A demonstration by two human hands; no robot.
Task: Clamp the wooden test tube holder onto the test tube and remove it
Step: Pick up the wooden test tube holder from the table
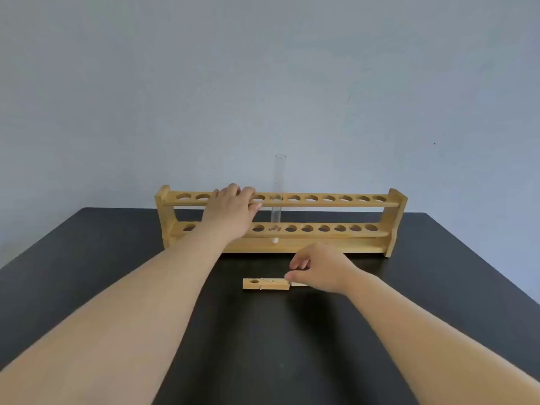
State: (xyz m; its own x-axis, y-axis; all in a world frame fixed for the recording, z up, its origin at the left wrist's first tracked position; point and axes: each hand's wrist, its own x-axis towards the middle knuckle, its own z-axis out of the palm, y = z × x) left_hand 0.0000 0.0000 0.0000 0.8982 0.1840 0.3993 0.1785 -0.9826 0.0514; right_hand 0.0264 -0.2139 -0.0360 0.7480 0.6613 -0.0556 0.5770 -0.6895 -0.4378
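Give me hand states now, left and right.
Left hand: open, resting on the rack top rail, holding nothing.
Right hand: fingers closed on the wooden holder handle, holder flat on table.

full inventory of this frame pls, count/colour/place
table: 1, black, fills foreground
rack: 1, light wood, two rows of holes, far side of table
tube: 1, clear glass, upright in rack, left of centre
holder: 1, light wood, flat on table before the rack
wall: pale blue-grey, behind
left hand: 1, resting on rack's top rail, left of tube
right hand: 1, fingers at holder's right end
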